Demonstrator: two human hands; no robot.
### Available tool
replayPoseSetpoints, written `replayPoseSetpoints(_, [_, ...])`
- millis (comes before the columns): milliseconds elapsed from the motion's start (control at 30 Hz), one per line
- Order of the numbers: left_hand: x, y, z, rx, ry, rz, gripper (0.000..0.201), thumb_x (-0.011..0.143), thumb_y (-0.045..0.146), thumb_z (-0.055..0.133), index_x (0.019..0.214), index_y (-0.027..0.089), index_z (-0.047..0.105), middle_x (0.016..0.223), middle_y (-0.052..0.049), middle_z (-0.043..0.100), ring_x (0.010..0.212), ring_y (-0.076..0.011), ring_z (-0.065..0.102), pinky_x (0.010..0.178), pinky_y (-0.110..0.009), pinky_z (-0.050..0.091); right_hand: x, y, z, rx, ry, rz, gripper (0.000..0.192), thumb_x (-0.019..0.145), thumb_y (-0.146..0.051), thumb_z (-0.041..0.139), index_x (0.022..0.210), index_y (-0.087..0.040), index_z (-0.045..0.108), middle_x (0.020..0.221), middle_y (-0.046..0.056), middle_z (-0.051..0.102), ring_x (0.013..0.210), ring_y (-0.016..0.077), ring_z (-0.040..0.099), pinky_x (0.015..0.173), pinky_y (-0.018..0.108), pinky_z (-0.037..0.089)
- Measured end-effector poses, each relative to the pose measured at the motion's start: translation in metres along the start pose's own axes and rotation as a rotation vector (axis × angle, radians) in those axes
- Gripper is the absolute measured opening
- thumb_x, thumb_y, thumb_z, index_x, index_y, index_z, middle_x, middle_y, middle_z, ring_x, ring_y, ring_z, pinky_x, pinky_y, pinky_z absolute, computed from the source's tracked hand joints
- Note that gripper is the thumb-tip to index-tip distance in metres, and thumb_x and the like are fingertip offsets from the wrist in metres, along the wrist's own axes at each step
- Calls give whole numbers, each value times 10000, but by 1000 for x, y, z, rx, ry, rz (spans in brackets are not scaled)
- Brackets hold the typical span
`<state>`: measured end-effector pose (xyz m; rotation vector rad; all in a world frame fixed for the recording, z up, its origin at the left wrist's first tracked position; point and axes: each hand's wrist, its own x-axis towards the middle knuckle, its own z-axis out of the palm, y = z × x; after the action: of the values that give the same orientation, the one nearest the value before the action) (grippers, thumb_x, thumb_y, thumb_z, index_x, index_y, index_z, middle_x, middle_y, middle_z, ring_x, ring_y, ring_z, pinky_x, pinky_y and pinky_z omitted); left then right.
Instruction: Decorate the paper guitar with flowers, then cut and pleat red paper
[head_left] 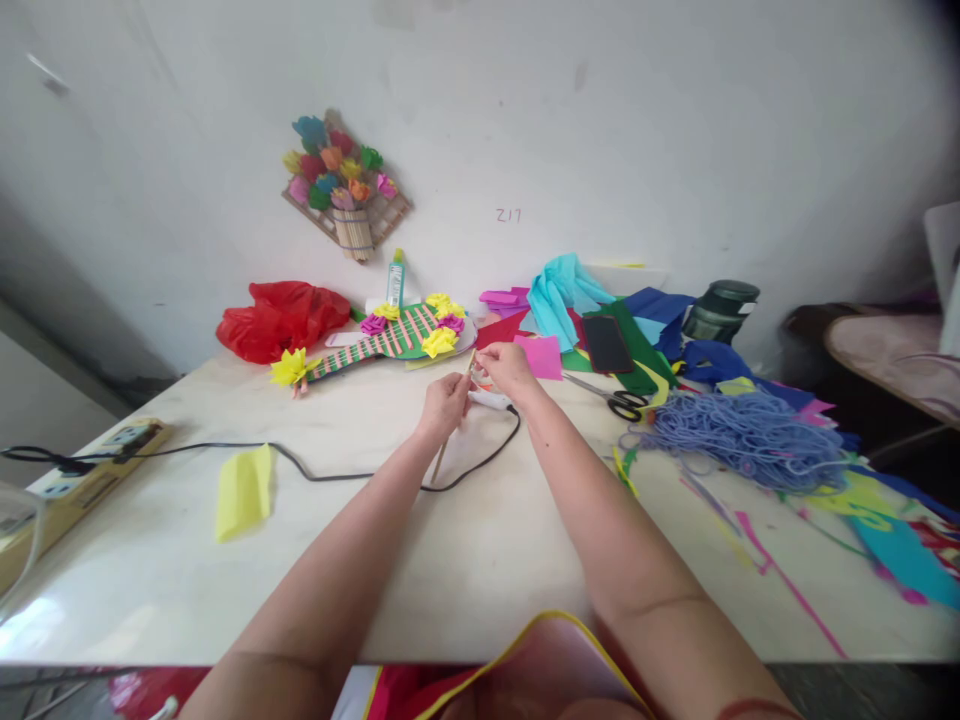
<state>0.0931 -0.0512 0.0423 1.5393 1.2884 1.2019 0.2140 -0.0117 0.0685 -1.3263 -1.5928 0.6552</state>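
Note:
Over the middle of the table, my left hand [448, 402] is closed round a thin wooden stick [440, 460], which slants with its lower end toward me. My right hand [506, 368] is pinched at the stick's upper end; what lies between its fingertips is too small to make out. Just beneath the hands lies a white glue gun [491, 399], partly hidden, with a black cord running from it. Behind and to the left rests a guitar-shaped craft [375, 347] in green with pink strips and yellow and purple paper flowers.
At left are a power strip [97, 487] and a yellow paper piece [244, 492]. Scissors [615, 398], a phone [607, 344], blue yarn [742, 440] and coloured paper scraps lie to the right. A red plastic bag [283, 320] and a glue bottle [395, 280] stand near the wall.

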Motion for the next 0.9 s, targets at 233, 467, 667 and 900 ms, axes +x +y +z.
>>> replayPoseSetpoints(233, [-3,0,-1,-232,-147,-10,312,793,443,461,731,147,538,362,70,391,280,-48,276,330,-186,183,-1,-2,-1,-264,170,-20,165,742,-197,510,711,-192,672,762,44,689,748,179,601,649,273,423])
replayPoseSetpoints(467, [0,-4,-2,-495,-234,-53,268,781,402,493,760,138,535,345,76,371,266,-46,239,317,-190,137,5,4,-7,179,81,87,169,751,-257,505,716,-161,639,713,15,655,532,94,530,509,213,397])
replayPoseSetpoints(667, [5,-9,-5,-668,-249,-94,226,763,369,524,762,143,533,339,81,361,257,-42,198,305,-184,117,-8,-11,-4,501,47,224,156,715,-228,550,579,-151,547,569,-13,577,445,58,461,397,176,300])
replayPoseSetpoints(900, [5,-10,-5,-755,-256,-81,203,769,345,525,763,143,536,335,80,356,255,-41,199,300,-176,114,-12,-12,6,741,-77,367,76,707,-183,575,650,-147,610,605,-5,612,498,72,510,431,180,345])
